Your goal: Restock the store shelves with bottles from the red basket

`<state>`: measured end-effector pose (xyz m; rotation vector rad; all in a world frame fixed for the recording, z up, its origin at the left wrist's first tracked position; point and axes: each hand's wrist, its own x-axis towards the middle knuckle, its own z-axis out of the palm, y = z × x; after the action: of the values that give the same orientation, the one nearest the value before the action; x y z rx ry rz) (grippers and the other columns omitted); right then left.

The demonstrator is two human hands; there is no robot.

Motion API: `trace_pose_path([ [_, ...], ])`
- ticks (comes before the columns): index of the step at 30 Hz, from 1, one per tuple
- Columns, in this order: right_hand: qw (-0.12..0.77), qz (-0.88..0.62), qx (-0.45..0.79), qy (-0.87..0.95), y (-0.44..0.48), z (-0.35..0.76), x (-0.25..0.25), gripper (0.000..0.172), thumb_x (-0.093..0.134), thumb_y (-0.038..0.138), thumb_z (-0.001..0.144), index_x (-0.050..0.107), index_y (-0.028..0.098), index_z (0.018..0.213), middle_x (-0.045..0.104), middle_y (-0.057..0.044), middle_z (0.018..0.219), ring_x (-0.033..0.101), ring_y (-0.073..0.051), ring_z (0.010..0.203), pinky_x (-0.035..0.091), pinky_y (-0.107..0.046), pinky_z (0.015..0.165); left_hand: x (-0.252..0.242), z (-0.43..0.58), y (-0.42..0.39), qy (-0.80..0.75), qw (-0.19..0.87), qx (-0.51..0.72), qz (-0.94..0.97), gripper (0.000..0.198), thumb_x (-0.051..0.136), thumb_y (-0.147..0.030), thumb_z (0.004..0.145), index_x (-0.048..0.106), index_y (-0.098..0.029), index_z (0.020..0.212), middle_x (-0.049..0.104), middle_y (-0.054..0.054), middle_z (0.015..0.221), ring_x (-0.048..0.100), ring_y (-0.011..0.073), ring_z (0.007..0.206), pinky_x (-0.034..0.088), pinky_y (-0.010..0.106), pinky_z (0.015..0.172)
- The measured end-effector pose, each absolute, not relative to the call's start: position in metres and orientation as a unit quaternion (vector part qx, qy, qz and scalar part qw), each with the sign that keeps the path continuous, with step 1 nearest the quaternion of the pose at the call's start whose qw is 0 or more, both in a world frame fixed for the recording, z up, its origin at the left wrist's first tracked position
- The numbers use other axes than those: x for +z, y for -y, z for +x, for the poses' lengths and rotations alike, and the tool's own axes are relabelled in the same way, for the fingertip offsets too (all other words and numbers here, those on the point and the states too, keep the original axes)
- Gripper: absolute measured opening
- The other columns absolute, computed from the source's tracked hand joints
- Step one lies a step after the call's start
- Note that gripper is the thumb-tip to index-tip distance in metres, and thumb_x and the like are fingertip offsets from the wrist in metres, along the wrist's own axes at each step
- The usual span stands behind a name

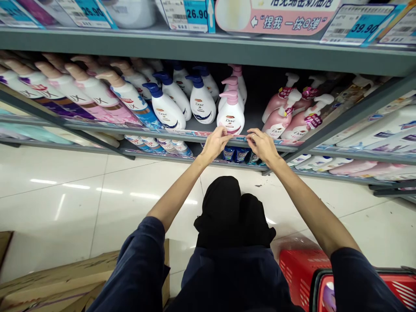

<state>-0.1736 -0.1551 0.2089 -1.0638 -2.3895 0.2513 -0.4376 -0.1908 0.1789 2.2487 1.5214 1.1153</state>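
Observation:
Both of my hands are at the price strip (pixel 195 133) on the front edge of the middle shelf. My left hand (pixel 216 143) pinches at the strip just below a white Dove bottle with a pink pump (pixel 230 117). To its right, my right hand (pixel 260 144) has fingers and thumb together at the same strip; a ring shows on one finger. What lies between the fingertips is too small to make out. White bottles with blue pumps (pixel 202 104) stand left of the pink-pump row, and pink Dove bottles (pixel 277 121) stand to the right.
Tan-pump bottles (pixel 94 91) fill the shelf's left part. An upper shelf edge (pixel 195 45) with price tags crosses above. Blue packs (pixel 240 154) sit on the low shelf. On the floor are a cardboard box (pixel 65 277) at the lower left and a red basket (pixel 295 271) at the lower right.

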Motion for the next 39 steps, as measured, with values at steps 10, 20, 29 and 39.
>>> trace_pose_path([
  [10, 0.299, -0.416, 0.184, 0.839, 0.151, -0.179, 0.211, 0.010, 0.065, 0.028, 0.098, 0.075, 0.025, 0.096, 0.074, -0.010, 0.141, 0.077, -0.030, 0.104, 0.064, -0.054, 0.103, 0.183, -0.432, 0.193, -0.527, 0.144, 0.415, 0.727, 0.013, 0.065, -0.026, 0.102, 0.078, -0.027, 0.104, 0.063, 0.009, 0.116, 0.062, 0.0272, 0.115, 0.056, 0.043, 0.108],
  [20, 0.280, -0.402, 0.147, 0.859, 0.150, -0.182, 0.214, 0.010, 0.062, 0.019, 0.094, 0.071, 0.024, 0.092, 0.076, -0.010, 0.140, 0.077, -0.027, 0.097, 0.066, -0.048, 0.097, 0.187, -0.429, 0.189, -0.533, 0.105, 0.353, 0.762, 0.022, 0.052, -0.028, 0.109, 0.073, -0.022, 0.107, 0.065, 0.014, 0.119, 0.064, 0.0307, 0.116, 0.057, 0.046, 0.106],
  [29, 0.285, -0.396, 0.154, 0.859, 0.152, -0.181, 0.214, 0.011, 0.060, 0.020, 0.095, 0.068, 0.025, 0.091, 0.076, -0.010, 0.137, 0.076, -0.027, 0.100, 0.065, -0.049, 0.101, 0.179, -0.423, 0.184, -0.549, 0.063, 0.297, 0.779, 0.040, 0.032, -0.025, 0.113, 0.069, -0.011, 0.115, 0.066, 0.026, 0.123, 0.063, 0.0412, 0.123, 0.050, 0.058, 0.109],
  [39, 0.301, -0.397, 0.190, 0.846, 0.151, -0.182, 0.206, 0.012, 0.055, 0.021, 0.096, 0.065, 0.027, 0.091, 0.075, -0.011, 0.136, 0.074, -0.027, 0.115, 0.062, -0.048, 0.109, 0.166, -0.414, 0.185, -0.564, 0.105, 0.397, 0.716, 0.061, 0.026, -0.058, 0.114, 0.069, -0.016, 0.108, 0.065, 0.025, 0.117, 0.062, 0.0449, 0.123, 0.046, 0.064, 0.113],
])
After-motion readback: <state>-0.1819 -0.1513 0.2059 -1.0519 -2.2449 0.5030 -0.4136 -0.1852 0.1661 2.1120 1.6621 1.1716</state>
